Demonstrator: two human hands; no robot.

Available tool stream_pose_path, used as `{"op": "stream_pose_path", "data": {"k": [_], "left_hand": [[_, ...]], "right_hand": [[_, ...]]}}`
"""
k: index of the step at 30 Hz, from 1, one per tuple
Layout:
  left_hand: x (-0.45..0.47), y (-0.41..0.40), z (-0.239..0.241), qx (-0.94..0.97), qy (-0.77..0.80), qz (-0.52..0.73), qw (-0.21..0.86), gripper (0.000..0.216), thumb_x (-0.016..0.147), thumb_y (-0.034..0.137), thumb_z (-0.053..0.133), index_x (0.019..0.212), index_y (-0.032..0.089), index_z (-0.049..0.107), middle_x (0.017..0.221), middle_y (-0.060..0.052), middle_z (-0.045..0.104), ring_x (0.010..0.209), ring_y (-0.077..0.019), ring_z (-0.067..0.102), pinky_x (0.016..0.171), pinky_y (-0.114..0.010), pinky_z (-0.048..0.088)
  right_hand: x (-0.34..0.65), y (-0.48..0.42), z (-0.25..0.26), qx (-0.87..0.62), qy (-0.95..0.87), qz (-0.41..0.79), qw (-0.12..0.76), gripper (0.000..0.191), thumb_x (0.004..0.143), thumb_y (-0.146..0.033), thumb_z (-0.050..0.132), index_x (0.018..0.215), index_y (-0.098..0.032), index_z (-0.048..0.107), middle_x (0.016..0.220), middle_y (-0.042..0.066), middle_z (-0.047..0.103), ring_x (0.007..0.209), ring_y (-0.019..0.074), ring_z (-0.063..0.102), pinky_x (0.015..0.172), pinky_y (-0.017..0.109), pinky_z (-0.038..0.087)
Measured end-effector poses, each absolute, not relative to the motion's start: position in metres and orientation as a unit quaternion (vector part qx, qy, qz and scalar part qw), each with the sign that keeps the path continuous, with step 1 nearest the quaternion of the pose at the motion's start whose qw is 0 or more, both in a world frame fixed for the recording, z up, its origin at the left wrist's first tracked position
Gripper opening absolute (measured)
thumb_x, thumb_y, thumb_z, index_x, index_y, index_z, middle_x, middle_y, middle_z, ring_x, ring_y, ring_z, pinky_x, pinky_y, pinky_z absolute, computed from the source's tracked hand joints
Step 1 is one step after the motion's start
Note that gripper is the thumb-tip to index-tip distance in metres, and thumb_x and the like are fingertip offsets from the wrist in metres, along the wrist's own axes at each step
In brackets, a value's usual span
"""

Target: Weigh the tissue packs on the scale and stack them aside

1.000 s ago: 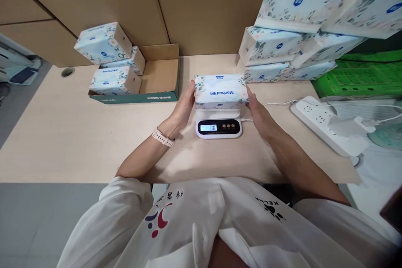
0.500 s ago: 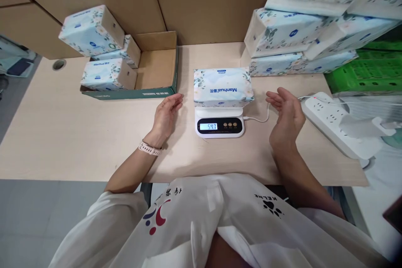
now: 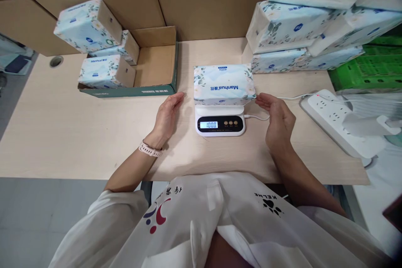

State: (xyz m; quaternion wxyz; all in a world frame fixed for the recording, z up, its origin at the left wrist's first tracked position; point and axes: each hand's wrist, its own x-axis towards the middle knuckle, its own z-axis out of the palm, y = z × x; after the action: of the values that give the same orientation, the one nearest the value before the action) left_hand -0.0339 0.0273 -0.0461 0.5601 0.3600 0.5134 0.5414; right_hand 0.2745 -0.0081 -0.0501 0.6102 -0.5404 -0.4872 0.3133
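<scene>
A pack of tissues [image 3: 223, 79] printed with leaves and "Manhua" lies flat on a white digital scale [image 3: 220, 111], whose lit display reads about 100.0. To its left, my left hand [image 3: 168, 115] hovers with outstretched fingers, apart from the pack and holding nothing. My right hand [image 3: 279, 119] is at the pack's right end, fingers extended and fingertips close to the corner; whether they touch it I cannot tell. A white cable runs from the scale's right side behind this hand.
On the left, an open cardboard box [image 3: 157, 65] holds several tissue packs [image 3: 102, 71] in its left part. More packs [image 3: 292, 29] are stacked at the back right, beside a green crate [image 3: 354, 71]. A white power strip [image 3: 336, 121] with a plugged-in adapter lies at the right.
My right hand has moved left toward the tissue pack. The display has gone from about 54.7 to about 100.0. My left hand has hardly moved.
</scene>
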Motion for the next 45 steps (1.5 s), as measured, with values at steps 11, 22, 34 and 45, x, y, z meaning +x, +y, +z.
{"op": "stream_pose_path", "data": {"k": [11,22,34,45], "left_hand": [[-0.0342,0.0285,-0.0468,0.347,0.515,0.550,0.558,0.019,0.092,0.025,0.068,0.102,0.021,0.083,0.122,-0.004,0.082,0.129,-0.0215,0.070,0.133,-0.043,0.043],[-0.0346,0.0295,-0.0485,0.356,0.521,0.546,0.551,0.017,0.092,0.026,0.069,0.101,0.022,0.083,0.122,-0.005,0.081,0.130,-0.0226,0.070,0.134,-0.046,0.042],[-0.0356,0.0289,-0.0452,0.360,0.534,0.531,0.551,0.017,0.091,0.025,0.070,0.104,0.022,0.081,0.128,-0.007,0.080,0.132,-0.0234,0.069,0.134,-0.047,0.040],[-0.0362,0.0290,-0.0464,0.363,0.528,0.530,0.555,0.019,0.089,0.023,0.072,0.105,0.022,0.082,0.128,-0.008,0.080,0.130,-0.0234,0.070,0.134,-0.046,0.040]], "right_hand": [[0.2769,-0.0077,-0.0502,-0.533,-0.483,0.313,0.620,0.037,0.102,-0.053,0.069,0.113,-0.021,0.084,0.114,0.008,0.086,0.108,0.0219,0.080,0.106,0.045,0.064],[0.2777,-0.0089,-0.0498,-0.536,-0.490,0.315,0.611,0.031,0.101,-0.050,0.070,0.112,-0.024,0.085,0.111,0.006,0.086,0.106,0.0227,0.081,0.106,0.046,0.062],[0.2820,-0.0094,-0.0530,-0.546,-0.503,0.310,0.594,0.018,0.099,-0.042,0.071,0.103,-0.030,0.083,0.110,0.004,0.084,0.111,0.0257,0.078,0.109,0.051,0.059],[0.2826,-0.0081,-0.0539,-0.543,-0.518,0.294,0.592,0.016,0.096,-0.042,0.074,0.100,-0.030,0.082,0.109,0.004,0.084,0.111,0.0277,0.079,0.109,0.054,0.060]]}}
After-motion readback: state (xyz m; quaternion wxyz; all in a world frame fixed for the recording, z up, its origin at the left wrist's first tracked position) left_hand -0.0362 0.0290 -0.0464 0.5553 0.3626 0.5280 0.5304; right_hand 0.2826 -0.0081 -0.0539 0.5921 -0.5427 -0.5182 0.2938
